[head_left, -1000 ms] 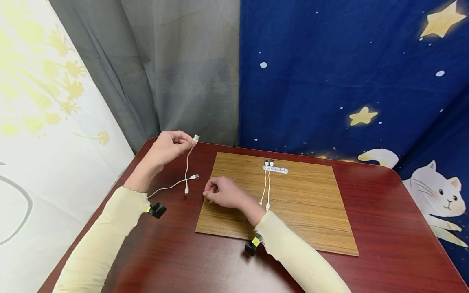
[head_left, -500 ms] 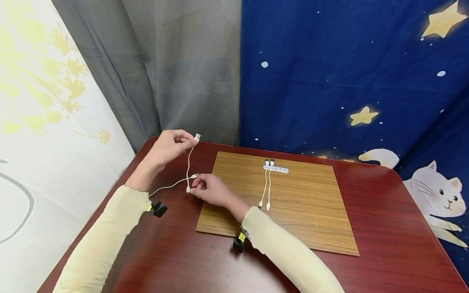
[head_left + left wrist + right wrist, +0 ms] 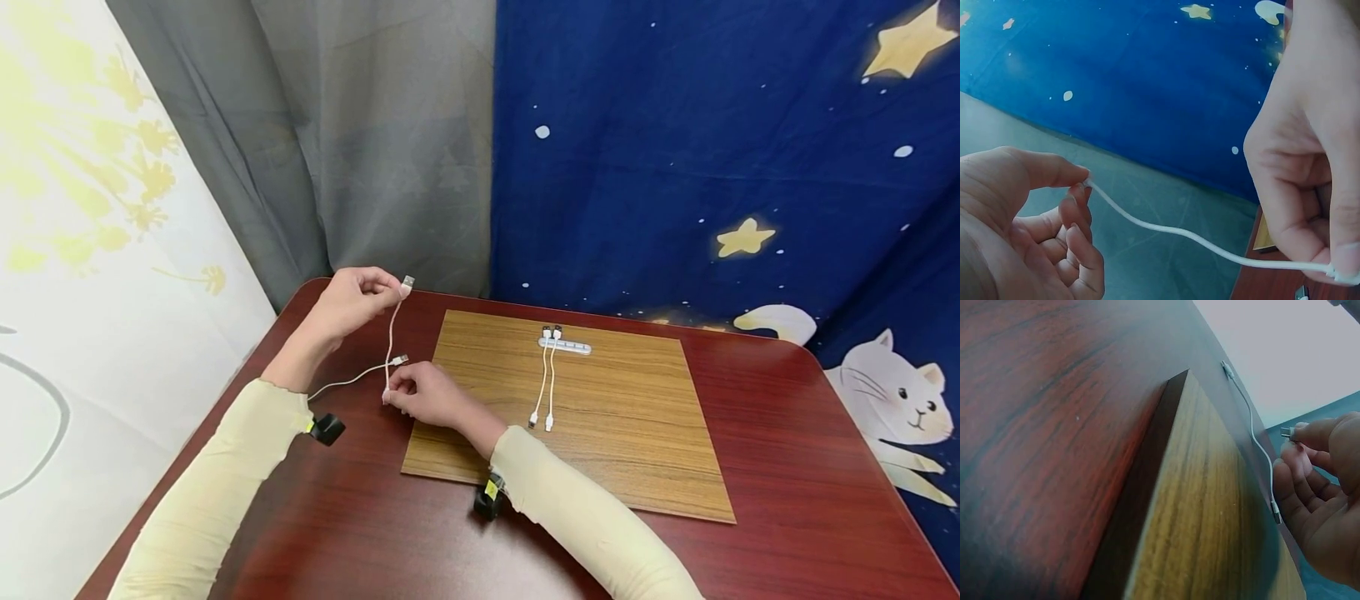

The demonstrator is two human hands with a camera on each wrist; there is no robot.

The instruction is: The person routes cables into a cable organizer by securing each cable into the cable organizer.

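A short white USB cable (image 3: 391, 337) hangs between my two hands above the table's left part. My left hand (image 3: 356, 298) pinches it just below the USB plug (image 3: 407, 283), which points up past the fingertips. Lower down, my right hand (image 3: 426, 393) pinches the small connector at the other end, and its metal tip (image 3: 1286, 432) sticks out from the fingers in the right wrist view. In the left wrist view the cord (image 3: 1175, 231) sags slightly from one hand to the other. A second white cable (image 3: 348, 382) lies on the table behind it.
A wood-grain board (image 3: 630, 417) lies on the dark red table (image 3: 360, 517). Near its far edge is a grey cable clip strip (image 3: 576, 347) with two white cables (image 3: 552, 375) in its left slots, their loose ends toward me. Curtains stand behind the table.
My right hand has moved left off the board and taken hold of the hanging cable's lower connector. The left hand has stayed nearly in place, still pinching the USB end.
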